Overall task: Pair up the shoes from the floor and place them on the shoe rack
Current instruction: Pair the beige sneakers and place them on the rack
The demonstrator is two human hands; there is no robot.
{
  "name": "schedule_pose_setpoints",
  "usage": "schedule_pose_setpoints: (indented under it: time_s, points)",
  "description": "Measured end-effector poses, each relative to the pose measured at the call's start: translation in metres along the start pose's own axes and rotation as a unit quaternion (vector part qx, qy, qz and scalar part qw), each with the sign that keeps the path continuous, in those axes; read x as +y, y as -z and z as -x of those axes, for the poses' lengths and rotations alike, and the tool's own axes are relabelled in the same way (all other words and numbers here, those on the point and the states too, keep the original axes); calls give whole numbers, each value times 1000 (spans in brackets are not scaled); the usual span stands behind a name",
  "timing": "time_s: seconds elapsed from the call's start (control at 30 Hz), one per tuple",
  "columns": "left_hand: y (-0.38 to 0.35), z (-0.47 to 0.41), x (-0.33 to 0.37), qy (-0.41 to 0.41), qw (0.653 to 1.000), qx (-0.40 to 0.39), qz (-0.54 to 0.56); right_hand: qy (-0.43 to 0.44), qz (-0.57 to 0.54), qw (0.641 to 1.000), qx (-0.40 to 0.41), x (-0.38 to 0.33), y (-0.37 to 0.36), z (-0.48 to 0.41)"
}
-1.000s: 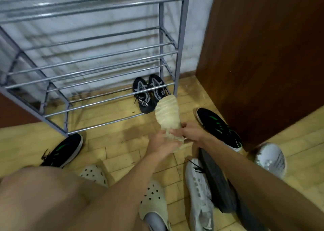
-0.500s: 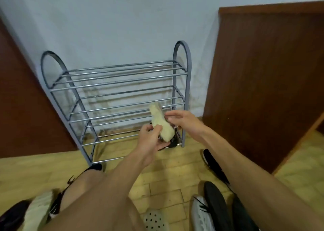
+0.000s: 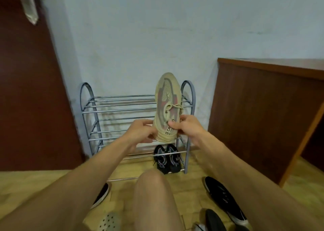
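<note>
Since half a second ago the beige sneaker (image 3: pixel 166 106) has been raised and turned. Its laced top now faces the camera, toe at 12 o'clock, in the air before the shoe rack (image 3: pixel 122 110). The left hand (image 3: pixel 142 132) grips the heel from 9 o'clock and the right hand (image 3: pixel 190 128) pinches it from 3 o'clock. At 6 o'clock a black pair (image 3: pixel 167 159) sits at the rack's bottom.

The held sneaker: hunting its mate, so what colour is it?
Beige sneaker with grey and pink-red panels, black lettering by the heel; head view.
</note>
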State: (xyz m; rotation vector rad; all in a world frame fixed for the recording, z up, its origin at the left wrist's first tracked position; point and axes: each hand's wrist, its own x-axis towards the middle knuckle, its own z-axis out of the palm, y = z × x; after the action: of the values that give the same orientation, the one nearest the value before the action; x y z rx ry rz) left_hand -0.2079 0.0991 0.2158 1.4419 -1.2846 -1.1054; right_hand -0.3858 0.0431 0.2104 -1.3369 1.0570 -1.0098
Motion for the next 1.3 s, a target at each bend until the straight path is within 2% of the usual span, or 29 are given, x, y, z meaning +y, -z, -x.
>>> schedule_pose_setpoints:
  time_s: [0.13,0.4,0.5,0.63,0.77,0.93,1.1,1.23,1.3]
  points:
    - [23,17,13,-20,999,-8,41,52,103,993,-4,-26,-24,7]
    - [84,40,2,-36,992,112,-42,95,170,979,-64,-39,-103,5]
    - [118,45,-15,-28,990,139,-7,116,217,966,-77,-37,-144,-4]
    - [158,47,-50,2,984,174,42,100,259,954,-112,-22,-205,-24]
    - [193,51,-96,53,972,216,79,81,319,932,-155,2,-269,-44]
    - [247,67,-170,133,962,237,33,44,370,902,-219,54,-342,-49]
    - [290,94,-250,222,941,250,51,-8,408,867,-287,118,-397,-47]
    - [304,116,-313,298,918,248,87,-74,395,866,-299,169,-426,-45]
    - [306,126,-346,333,906,255,59,-106,391,863,-301,195,-436,-40]
